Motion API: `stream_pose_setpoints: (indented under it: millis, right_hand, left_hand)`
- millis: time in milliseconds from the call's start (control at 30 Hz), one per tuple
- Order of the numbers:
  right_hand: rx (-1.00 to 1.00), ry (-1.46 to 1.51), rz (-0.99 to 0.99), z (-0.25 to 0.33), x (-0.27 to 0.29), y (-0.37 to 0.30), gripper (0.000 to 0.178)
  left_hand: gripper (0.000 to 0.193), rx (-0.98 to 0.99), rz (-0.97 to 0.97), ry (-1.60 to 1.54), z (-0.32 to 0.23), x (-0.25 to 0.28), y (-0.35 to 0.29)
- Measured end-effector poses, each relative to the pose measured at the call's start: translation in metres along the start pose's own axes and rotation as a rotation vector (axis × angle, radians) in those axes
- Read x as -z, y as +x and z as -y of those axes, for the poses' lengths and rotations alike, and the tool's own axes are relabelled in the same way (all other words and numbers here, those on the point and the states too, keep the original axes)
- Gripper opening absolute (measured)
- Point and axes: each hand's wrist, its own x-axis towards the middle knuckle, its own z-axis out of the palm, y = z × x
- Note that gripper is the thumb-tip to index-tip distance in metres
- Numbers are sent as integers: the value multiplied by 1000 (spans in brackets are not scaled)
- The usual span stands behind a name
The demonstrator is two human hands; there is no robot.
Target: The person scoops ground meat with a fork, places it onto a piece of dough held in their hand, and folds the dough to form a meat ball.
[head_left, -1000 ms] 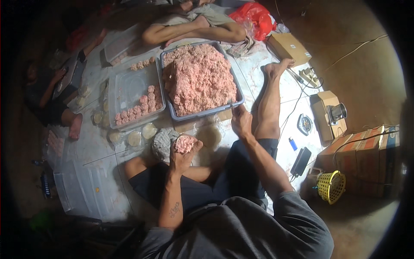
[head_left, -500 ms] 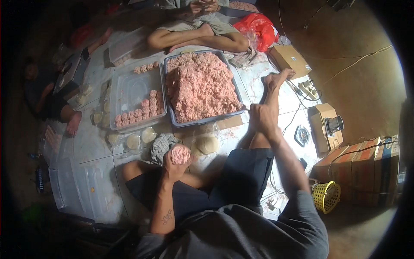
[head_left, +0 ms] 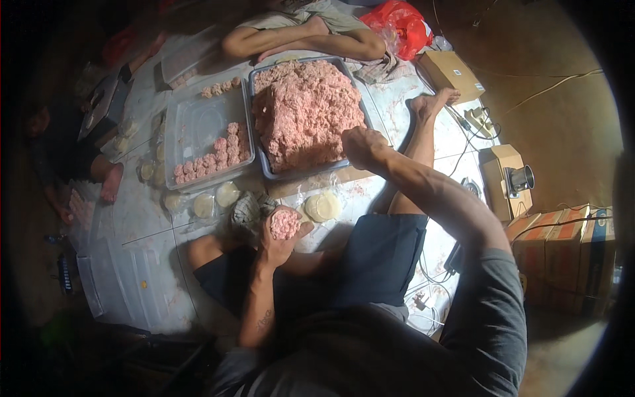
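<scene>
My left hand [head_left: 274, 250] is cupped around a ball of pink minced meat [head_left: 285, 224] above my lap; whether a wrapper lies under it I cannot tell. My right hand [head_left: 365, 149] is a fist at the near right corner of the blue-grey tub [head_left: 291, 175], against the big mound of minced meat [head_left: 307, 112]. What this fist holds is hidden behind the fingers. Round pale dough wrappers [head_left: 322, 206] are stacked on the floor just right of my left hand. Left of the tub, a clear plastic box [head_left: 198, 132] contains rows of meat-filled dumplings [head_left: 225, 157].
Bagged wrappers [head_left: 204, 205] lie below the clear box, near a grey cloth [head_left: 245, 210]. Another person's crossed legs [head_left: 297, 41] are beyond the tub, a second person sits far left. Cardboard boxes [head_left: 562, 258], cables and an extension socket [head_left: 479, 122] line the right side.
My right hand has moved left and slightly up, over the tub's near right corner. The thin tool end seen at that fist before is now hidden. My left hand has shifted slightly right and up.
</scene>
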Motion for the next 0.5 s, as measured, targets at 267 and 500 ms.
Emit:
stream_pose_setpoints:
  millis: [267, 500]
  right_hand:
    - [-255, 824, -630, -8, -116, -45, 15]
    - [-326, 1059, -714, 11, -137, -47, 21]
  left_hand:
    - [35, -17, 43, -6, -10, -9, 10]
    - [40, -36, -23, -60, -8, 6, -3]
